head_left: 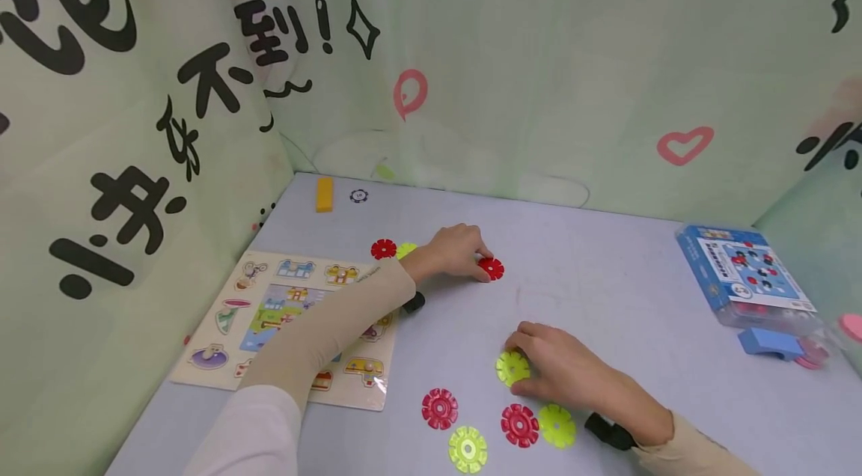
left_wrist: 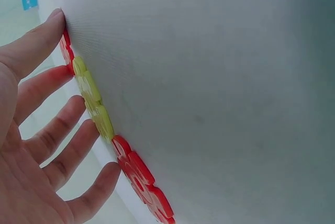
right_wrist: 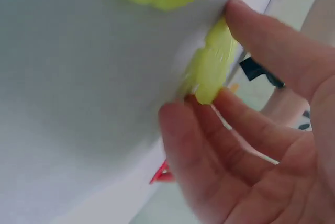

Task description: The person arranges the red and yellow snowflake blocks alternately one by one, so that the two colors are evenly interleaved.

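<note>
At the far middle of the table, my left hand (head_left: 453,251) holds a red flower-shaped interlocking disc (head_left: 494,269) between thumb and index finger. Beside that hand lie another red disc (head_left: 383,249) and a yellow-green disc (left_wrist: 90,85), partly covered by the hand in the head view. Nearer the front, my right hand (head_left: 562,364) pinches a yellow-green disc (head_left: 512,368), which is tilted on edge in the right wrist view. Just in front of it, two red discs (head_left: 440,409) and two yellow-green discs (head_left: 557,426) lie flat.
A wooden picture puzzle board (head_left: 222,356) lies under the left forearm. A yellow block (head_left: 325,194) and a poker-chip-like round piece (head_left: 359,196) sit at the back left. On the right stand a blue box (head_left: 747,274) and a blue arch block (head_left: 770,343). Curtains surround the table.
</note>
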{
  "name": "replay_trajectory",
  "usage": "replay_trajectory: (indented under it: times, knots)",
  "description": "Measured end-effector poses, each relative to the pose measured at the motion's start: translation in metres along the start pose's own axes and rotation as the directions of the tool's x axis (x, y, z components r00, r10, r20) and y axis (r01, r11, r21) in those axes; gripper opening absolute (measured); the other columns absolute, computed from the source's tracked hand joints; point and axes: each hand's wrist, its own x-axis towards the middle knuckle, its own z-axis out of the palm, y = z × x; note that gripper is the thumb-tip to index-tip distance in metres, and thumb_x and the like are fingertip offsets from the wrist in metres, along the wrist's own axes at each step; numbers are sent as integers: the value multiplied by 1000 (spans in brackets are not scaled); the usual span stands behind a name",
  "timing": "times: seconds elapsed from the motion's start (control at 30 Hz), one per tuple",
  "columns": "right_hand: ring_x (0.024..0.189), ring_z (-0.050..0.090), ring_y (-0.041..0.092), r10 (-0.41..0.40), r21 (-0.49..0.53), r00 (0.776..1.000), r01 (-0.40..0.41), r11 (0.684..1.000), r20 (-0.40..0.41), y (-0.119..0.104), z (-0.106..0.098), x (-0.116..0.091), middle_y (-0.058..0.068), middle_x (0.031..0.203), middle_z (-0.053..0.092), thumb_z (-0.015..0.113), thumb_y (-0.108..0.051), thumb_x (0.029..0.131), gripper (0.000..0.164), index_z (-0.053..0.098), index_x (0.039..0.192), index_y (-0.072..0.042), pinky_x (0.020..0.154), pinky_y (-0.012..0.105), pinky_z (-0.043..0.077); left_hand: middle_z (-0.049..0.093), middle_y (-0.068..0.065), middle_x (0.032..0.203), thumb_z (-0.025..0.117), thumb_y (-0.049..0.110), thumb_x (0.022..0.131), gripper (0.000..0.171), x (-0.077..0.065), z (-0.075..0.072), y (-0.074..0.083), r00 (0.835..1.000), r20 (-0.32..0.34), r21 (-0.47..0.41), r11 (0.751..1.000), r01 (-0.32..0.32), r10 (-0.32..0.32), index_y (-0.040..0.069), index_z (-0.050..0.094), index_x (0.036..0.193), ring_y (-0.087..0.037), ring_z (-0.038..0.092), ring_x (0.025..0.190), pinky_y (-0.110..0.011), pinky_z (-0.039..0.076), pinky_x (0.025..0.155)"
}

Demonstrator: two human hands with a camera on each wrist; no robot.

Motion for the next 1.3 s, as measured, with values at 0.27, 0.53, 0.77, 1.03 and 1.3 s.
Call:
replay_trajectory:
  times: [0.27, 0.53, 0.77, 1.03, 1.3]
  knots:
    - [86, 56, 8, -82, 113, 996, 76, 991, 46, -7, -3, 1, -3, 106, 60, 80, -25, 72, 45, 69, 114, -12, 70, 18, 51, 56, 5, 108, 72, 49, 78, 48, -2, 0, 1, 1000, -11, 3, 1000, 1, -1, 29, 66, 121, -7, 47, 93, -23, 42, 69]
    - [81, 53, 5, -150, 131, 987, 142, 981, 50, 2, -6, 12, -9, 98, 59, 82, -22, 66, 39, 73, 104, -16, 65, 18, 48, 56, 5, 107, 73, 50, 77, 49, -1, 2, 0, 1000, -17, -7, 1000, 1, -1, 29, 66, 121, -7, 46, 92, -24, 43, 70]
    - [74, 54, 9, -15, 60, 998, 18, 998, -55, 40, -24, 47, -7, 89, 63, 84, -27, 64, 40, 73, 100, -14, 64, 20, 47, 56, 5, 106, 73, 50, 77, 47, 1, 2, -1, 1000, -12, 1, 1000, -9, 9, 30, 67, 119, -7, 47, 92, -24, 42, 69]
    - [86, 59, 21, 189, 133, 981, -181, 975, -49, 97, -44, 92, 11, 106, 69, 80, -23, 73, 43, 71, 110, -5, 67, 27, 49, 55, 8, 103, 71, 53, 77, 47, 5, 5, 1, 1000, 3, 29, 999, -28, 28, 34, 66, 119, -7, 46, 92, -23, 42, 67]
    - [88, 57, 22, 196, 192, 980, -188, 963, -22, 100, -43, 99, 15, 112, 64, 80, -23, 75, 49, 66, 119, -5, 64, 25, 47, 56, 7, 107, 72, 52, 77, 48, 5, 1, -1, 1000, 9, 15, 1000, -6, 6, 31, 66, 119, -7, 47, 93, -25, 44, 70]
